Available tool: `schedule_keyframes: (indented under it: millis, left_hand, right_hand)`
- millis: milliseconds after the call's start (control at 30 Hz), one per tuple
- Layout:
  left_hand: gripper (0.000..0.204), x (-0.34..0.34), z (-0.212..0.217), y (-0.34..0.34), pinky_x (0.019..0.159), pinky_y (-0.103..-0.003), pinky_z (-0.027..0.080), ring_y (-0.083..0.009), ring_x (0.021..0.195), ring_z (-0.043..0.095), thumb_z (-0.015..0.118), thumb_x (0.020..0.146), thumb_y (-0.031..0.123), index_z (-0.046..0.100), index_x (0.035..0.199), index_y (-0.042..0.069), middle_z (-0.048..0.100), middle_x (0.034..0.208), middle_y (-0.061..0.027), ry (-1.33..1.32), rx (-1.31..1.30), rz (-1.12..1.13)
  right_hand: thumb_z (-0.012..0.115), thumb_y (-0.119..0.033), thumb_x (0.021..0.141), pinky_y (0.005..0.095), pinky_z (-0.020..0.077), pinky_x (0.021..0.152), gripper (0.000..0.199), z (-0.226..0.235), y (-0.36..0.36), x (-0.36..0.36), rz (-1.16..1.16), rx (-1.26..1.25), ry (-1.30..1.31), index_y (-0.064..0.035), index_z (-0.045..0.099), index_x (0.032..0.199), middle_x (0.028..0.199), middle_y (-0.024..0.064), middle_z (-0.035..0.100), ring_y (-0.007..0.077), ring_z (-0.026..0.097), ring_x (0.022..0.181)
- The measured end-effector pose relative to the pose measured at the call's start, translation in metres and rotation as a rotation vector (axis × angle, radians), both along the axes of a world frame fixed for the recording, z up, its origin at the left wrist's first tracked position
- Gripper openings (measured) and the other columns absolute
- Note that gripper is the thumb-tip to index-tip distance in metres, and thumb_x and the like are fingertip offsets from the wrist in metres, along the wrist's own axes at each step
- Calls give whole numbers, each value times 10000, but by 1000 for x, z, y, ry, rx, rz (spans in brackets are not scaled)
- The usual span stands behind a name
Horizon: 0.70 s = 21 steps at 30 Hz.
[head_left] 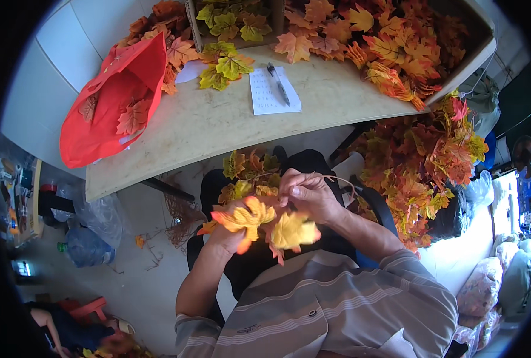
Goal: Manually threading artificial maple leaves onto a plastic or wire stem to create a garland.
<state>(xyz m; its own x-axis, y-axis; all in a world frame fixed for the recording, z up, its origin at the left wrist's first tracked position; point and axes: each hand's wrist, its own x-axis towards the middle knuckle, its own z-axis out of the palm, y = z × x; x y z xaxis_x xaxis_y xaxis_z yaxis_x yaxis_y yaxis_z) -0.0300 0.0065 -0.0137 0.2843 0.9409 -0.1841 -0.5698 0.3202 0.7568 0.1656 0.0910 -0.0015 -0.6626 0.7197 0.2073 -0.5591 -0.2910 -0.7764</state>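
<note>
Between the table's edge (182, 138) and striped shirt (343, 298), the left hand (225, 236) curls around leaves (250, 216); the right hand (308, 196) pinches a thin stem (339, 178).

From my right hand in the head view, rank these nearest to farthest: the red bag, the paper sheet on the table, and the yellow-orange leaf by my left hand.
Nearest to your right hand first:
1. Yellow-orange leaf: lower left of it.
2. Paper sheet: beyond it, on the table.
3. Red bag: far left.
</note>
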Motion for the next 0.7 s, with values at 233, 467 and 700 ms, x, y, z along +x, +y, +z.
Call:
schedule_keyframes:
  millis: [233, 467, 700]
  left_hand:
    - [154, -5, 28, 3, 682, -244, 503, -118, 745, 618, 624, 886, 64, 668, 996, -35, 667, 859, -89, 79, -48, 27]
    - [153, -9, 20, 5, 554, -204, 501, -74, 627, 611, 610, 907, 95, 668, 976, -28, 672, 776, -52, 388, -8, 343]
    - [102, -11, 24, 9, 613, -215, 499, -90, 660, 609, 589, 907, 50, 627, 920, -44, 662, 773, -70, 427, -7, 287]
  right_hand:
    - [581, -149, 926, 317, 515, 726, 186, -4, 13, 12, 83, -401, -217, -2, 674, 861, 912, 109, 634, 186, 639, 767]
    - [613, -222, 892, 224, 502, 535, 241, 90, 53, 19, 455, 564, -1098, -3, 711, 887, 698, 57, 670, 75, 607, 581]
    - [658, -259, 797, 347, 524, 674, 249, 150, 192, -87, -566, 1146, -1008, -40, 723, 897, 765, 136, 694, 260, 670, 684]
